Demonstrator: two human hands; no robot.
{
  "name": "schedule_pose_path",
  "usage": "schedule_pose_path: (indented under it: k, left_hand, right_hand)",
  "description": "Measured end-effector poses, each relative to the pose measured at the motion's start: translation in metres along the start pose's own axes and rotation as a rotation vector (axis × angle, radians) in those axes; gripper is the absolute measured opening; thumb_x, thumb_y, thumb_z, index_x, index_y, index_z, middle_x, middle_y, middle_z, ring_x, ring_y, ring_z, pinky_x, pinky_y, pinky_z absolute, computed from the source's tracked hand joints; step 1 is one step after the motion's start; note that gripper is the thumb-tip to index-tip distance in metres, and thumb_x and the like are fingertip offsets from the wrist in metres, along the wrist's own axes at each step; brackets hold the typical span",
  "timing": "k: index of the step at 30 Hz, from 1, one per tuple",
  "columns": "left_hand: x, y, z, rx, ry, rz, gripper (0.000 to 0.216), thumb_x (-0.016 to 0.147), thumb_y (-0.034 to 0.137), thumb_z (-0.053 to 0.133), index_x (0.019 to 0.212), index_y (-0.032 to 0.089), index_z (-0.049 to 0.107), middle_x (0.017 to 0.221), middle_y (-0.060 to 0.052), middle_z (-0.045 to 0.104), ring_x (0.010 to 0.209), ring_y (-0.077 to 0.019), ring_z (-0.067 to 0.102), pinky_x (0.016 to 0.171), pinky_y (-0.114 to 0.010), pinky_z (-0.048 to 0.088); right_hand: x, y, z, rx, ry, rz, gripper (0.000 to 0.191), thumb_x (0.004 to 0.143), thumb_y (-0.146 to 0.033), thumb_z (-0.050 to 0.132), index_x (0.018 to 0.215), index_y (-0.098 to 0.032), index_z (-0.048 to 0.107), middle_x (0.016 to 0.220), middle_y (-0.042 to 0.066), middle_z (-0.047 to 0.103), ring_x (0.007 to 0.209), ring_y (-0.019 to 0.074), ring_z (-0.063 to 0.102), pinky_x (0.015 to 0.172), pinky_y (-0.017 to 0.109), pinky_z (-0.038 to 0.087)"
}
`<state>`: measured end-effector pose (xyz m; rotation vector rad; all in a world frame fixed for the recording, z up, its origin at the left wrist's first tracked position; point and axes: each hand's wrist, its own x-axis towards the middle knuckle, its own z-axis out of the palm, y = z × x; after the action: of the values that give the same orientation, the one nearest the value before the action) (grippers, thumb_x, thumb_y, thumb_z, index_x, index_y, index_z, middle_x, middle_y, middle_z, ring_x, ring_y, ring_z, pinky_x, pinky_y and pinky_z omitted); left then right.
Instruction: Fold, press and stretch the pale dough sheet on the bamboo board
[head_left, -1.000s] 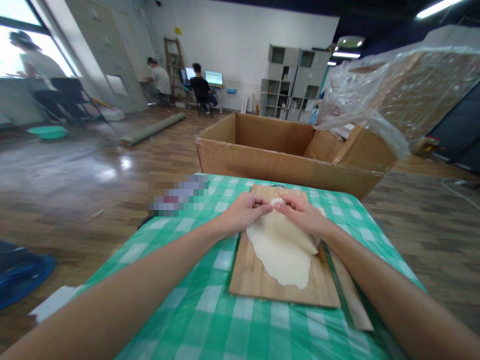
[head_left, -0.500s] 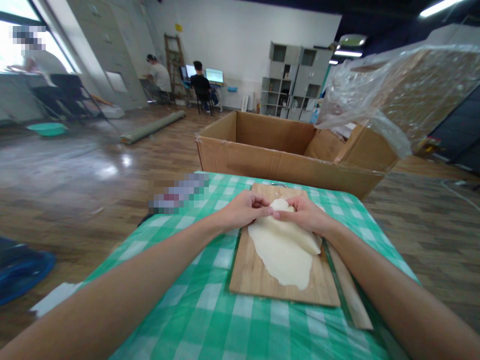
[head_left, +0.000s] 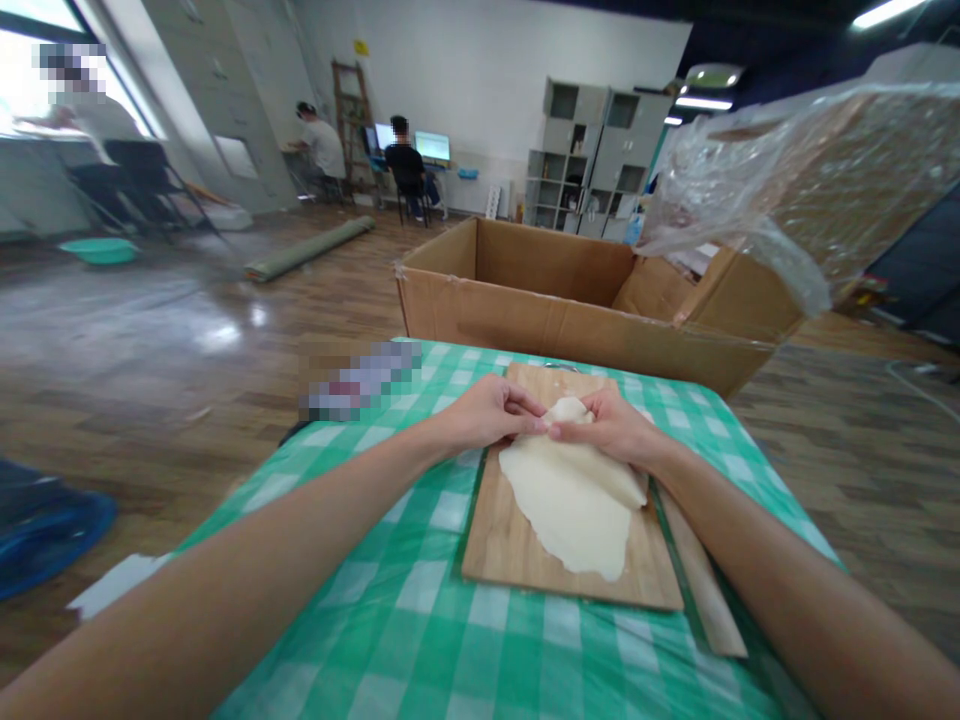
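A flat sheet of pale dough [head_left: 574,505] lies on a wooden cutting board [head_left: 510,545] on a table with a green-and-white checked cloth [head_left: 420,610]. Its far end is folded up into a small roll. My left hand [head_left: 487,415] pinches that rolled edge from the left. From the right, my right hand [head_left: 611,430] grips the same edge, and the fingertips of both hands meet over the dough.
A large open cardboard box [head_left: 577,300] stands just beyond the table's far edge. Crumpled clear plastic over a brown bundle [head_left: 795,190] hangs at the upper right. A wooden strip [head_left: 701,590] lies right of the board. People sit at desks far back.
Both hands have drawn the dough's far edge a little toward me, so more of it is rolled up. The view has shifted slightly.
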<state>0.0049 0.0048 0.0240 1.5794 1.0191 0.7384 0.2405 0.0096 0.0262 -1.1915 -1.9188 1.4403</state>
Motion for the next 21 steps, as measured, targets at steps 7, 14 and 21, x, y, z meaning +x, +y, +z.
schedule_pose_path:
  k: [7, 14, 21]
  left_hand:
    - [0.0020, -0.0019, 0.0011, -0.003, 0.049, 0.007, 0.022, 0.076, 0.027, 0.083, 0.091, 0.012, 0.081, 0.067, -0.003, 0.070, 0.053, -0.0089, 0.053, 0.049, -0.020, 0.039]
    - [0.0023, -0.0022, -0.0003, 0.027, 0.003, 0.035, 0.036, 0.077, 0.038, 0.083, 0.104, 0.013, 0.080, 0.070, -0.004, 0.070, 0.050, -0.0084, 0.049, 0.045, -0.020, 0.034]
    - [0.0018, 0.0005, -0.0019, 0.148, -0.057, 0.127, 0.026, 0.083, 0.036, 0.074, 0.092, 0.013, 0.082, 0.067, -0.003, 0.068, 0.052, -0.0093, 0.048, 0.048, -0.020, 0.032]
  right_hand:
    - [0.0003, 0.0021, -0.0015, 0.010, 0.013, 0.026, 0.039, 0.074, -0.052, 0.085, 0.086, -0.016, 0.076, 0.084, 0.005, 0.076, 0.065, 0.0183, 0.067, 0.053, 0.025, 0.050]
    - [0.0020, 0.0025, -0.0006, -0.100, 0.006, 0.047, 0.042, 0.074, -0.055, 0.085, 0.090, -0.017, 0.076, 0.081, 0.004, 0.075, 0.067, 0.0185, 0.067, 0.053, 0.025, 0.049]
    - [0.0009, 0.0058, -0.0008, -0.073, -0.002, 0.033, 0.034, 0.073, -0.047, 0.087, 0.082, -0.017, 0.075, 0.078, 0.003, 0.075, 0.063, 0.0176, 0.067, 0.052, 0.024, 0.050]
